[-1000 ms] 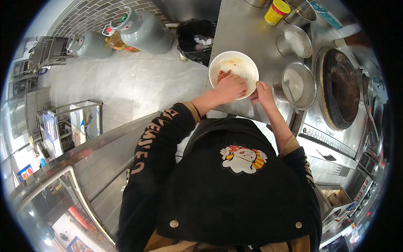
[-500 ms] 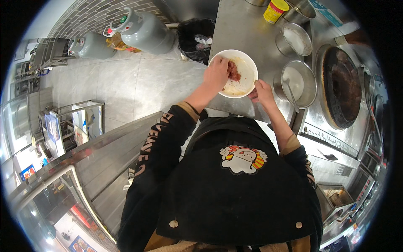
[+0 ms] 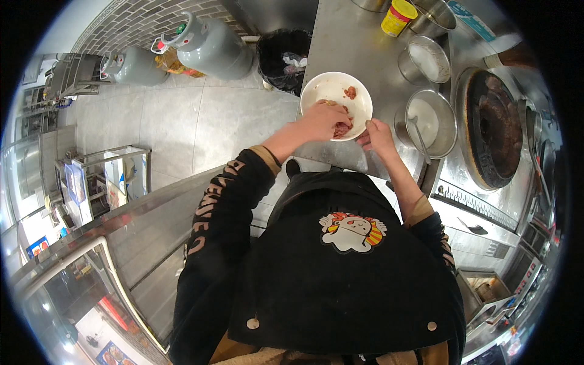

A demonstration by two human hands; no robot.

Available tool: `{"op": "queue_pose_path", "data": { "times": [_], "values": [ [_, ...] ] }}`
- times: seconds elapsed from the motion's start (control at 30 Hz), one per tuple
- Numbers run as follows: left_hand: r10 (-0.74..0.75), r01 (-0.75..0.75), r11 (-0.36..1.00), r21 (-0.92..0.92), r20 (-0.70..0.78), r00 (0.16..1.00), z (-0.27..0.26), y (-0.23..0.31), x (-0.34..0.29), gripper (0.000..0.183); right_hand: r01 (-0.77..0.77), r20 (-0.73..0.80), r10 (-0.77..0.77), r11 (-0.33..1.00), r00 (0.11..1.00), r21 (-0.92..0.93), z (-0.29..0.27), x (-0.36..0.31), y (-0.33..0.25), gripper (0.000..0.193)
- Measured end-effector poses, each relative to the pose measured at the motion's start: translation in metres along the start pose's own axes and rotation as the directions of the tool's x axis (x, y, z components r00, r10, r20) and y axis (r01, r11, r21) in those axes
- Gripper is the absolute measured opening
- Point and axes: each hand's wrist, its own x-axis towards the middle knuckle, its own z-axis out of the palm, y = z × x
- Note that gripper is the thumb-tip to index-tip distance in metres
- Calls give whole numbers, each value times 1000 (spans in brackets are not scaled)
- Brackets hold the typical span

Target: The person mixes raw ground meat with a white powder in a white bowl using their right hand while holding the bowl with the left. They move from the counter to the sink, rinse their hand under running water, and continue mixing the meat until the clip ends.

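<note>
A white bowl (image 3: pixel 316 91) with raw reddish meat (image 3: pixel 343 129) in it sits at the near left corner of the steel counter. My left hand (image 3: pixel 322 120) reaches inside, its fingers curled round the meat near the bowl's near side. A small separate clump of meat (image 3: pixel 350 92) sticks to the far part of the bowl. With my right hand (image 3: pixel 377 135) I grip the bowl's right rim, thumb on top and fingers beneath.
To the right stand a steel pot (image 3: pixel 431 125) with a ladle (image 3: pixel 419 135) in white contents, another steel pot (image 3: pixel 429 59), and a yellow tin (image 3: pixel 399 17). Beyond them is a large dark wok (image 3: pixel 494 128). A black-lined bin (image 3: pixel 280 61) and grey gas cylinders (image 3: pixel 216 52) stand left.
My left hand has moved from the bowl's far left side toward its near side, with most of the meat. A small clump now shows at the far part. My right hand keeps its grip.
</note>
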Motion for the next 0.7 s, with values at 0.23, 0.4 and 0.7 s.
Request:
{"op": "queue_pose_path", "data": {
  "times": [0.23, 0.4, 0.7],
  "values": [
    [-252, 250, 967, -45, -320, 913, 14, 5, 35, 24, 13, 1, -13, 1000, 1000, 26, 2, -1, 2, 29],
    [-147, 137, 974, 180, 42, 988, 27, 19, 31, 15, -7, -3, 7, 999, 1000, 37, 1, 3, 3, 28],
    [38, -8, 995, 100, -303, 952, -3, -9, -13, 25, -33, -9, 33, 999, 999, 34, 5, 3, -5, 32]
  ]
}}
